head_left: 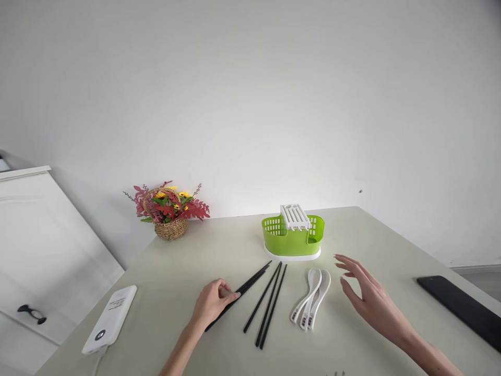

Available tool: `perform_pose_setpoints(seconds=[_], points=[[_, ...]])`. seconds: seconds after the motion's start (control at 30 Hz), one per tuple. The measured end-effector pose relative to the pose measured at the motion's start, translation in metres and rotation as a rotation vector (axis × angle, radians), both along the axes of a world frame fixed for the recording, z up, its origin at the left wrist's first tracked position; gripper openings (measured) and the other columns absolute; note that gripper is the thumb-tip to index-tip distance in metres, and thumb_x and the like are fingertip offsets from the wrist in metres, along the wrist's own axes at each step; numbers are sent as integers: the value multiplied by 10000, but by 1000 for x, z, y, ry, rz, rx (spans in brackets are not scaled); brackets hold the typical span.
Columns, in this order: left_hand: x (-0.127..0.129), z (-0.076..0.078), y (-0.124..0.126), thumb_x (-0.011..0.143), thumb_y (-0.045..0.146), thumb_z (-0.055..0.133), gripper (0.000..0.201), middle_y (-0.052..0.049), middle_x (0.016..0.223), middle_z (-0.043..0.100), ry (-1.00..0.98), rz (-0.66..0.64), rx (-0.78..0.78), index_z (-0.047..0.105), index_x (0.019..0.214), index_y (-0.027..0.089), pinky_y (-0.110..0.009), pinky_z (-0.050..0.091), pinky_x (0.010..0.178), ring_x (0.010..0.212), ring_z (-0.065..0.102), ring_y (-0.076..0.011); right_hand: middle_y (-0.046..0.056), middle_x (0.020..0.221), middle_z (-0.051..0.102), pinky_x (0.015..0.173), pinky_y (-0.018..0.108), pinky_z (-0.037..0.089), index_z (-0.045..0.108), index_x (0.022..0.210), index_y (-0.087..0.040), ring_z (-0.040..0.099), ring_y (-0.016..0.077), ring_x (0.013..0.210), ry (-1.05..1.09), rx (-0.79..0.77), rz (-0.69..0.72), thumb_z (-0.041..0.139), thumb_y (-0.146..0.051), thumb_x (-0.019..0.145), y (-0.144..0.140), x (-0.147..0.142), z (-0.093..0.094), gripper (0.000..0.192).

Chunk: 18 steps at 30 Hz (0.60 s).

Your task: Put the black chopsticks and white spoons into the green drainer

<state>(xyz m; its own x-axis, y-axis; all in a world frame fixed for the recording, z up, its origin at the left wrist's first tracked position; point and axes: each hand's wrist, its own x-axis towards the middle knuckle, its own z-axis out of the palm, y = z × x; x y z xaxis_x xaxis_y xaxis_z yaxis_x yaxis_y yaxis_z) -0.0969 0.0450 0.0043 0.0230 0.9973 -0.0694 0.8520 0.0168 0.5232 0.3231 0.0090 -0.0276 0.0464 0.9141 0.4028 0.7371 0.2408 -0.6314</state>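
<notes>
From the head view, the left hand [213,303] curls over a pair of thin black plastic chopsticks [245,288], fingers pinching them and hiding their middle. The right hand [366,293] hovers open, fingers spread, just beside three white ceramic spoons [312,298]. More black chopsticks [268,303] lie between. A green slotted plastic cutlery holder [293,237] stands behind on the pale surface [219,240]; a black flat slab [464,309] is cut off at right.

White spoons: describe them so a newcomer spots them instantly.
Find the green cutlery holder at the table's far middle. Just in front of it lie the white spoons, stacked together, bowls toward the holder. Black chopsticks lie left of them; the right hand hovers open beside them.
</notes>
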Motion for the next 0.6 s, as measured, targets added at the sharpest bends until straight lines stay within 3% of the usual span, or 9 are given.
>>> perform_pose_setpoints(seconds=[0.23, 0.6], points=[[16, 1, -7, 829, 678, 555, 442, 8, 783, 565, 145, 38, 116, 578, 828, 237, -276, 424, 646, 729, 590, -198, 52, 1409, 576, 905, 410, 576, 434, 1418, -377, 654, 241, 1138, 49, -10, 69, 416, -478, 1000, -3, -15, 9, 430], [10, 1, -10, 894, 597, 554, 358, -13, 881, 630, 125, -87, 141, 602, 934, 245, -293, 465, 700, 805, 632, -209, 60, 1334, 638, 905, 401, 583, 475, 1392, -360, 677, 242, 1120, 71, -63, 54, 415, -486, 993, -13, -12, -17, 423]])
